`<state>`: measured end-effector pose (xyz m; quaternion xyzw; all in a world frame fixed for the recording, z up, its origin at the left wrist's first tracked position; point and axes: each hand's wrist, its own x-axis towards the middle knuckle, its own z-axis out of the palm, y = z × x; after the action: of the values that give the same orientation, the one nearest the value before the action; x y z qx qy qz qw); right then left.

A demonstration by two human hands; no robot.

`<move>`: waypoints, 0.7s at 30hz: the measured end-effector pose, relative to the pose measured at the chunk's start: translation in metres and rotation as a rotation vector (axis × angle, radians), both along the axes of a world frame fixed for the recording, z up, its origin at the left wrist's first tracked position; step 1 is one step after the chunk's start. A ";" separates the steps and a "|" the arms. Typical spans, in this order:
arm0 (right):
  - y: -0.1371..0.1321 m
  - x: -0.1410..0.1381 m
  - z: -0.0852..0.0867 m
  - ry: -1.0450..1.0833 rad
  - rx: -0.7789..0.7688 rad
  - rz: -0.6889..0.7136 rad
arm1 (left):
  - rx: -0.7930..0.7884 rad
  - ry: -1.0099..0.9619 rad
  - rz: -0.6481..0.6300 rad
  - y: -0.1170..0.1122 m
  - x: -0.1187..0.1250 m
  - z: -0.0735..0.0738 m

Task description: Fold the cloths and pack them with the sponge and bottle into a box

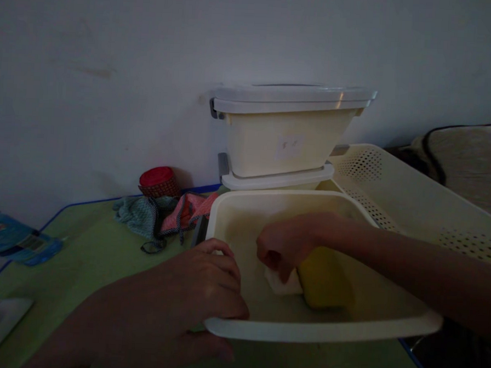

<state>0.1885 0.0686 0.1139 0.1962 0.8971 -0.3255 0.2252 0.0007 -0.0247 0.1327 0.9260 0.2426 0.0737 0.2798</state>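
Near the right edge of the tabletop (86,241), the left hand (201,283) clasps the tub (324,332) by its rim, probably steadying it while the right hand (285,244) grips a white cloth (286,286) inside, beside a yellow sponge (326,279).

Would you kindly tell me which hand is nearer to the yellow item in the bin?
Right. The right hand is inside the bin, just beside the yellow item; the left hand is at the bin's near-left corner.

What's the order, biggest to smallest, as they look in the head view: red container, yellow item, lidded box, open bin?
1. Open bin
2. Lidded box
3. Yellow item
4. Red container

The bin and yellow item sit nearer the camera, so true sizes are unsure.
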 end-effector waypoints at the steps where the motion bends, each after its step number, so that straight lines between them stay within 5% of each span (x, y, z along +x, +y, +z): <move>1: 0.000 0.000 -0.001 -0.001 -0.009 -0.007 | -0.015 0.044 -0.024 0.000 0.000 0.001; 13: -0.011 -0.006 -0.019 -0.024 0.181 -0.018 | -0.034 0.099 -0.038 0.001 0.001 0.003; 21: -0.013 -0.011 -0.013 -0.148 0.279 0.095 | -0.041 0.132 -0.058 0.002 0.002 0.005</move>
<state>0.1773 0.0557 0.1004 0.2062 0.9229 -0.1714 0.2762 0.0025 -0.0227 0.1375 0.9295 0.2351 -0.0005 0.2843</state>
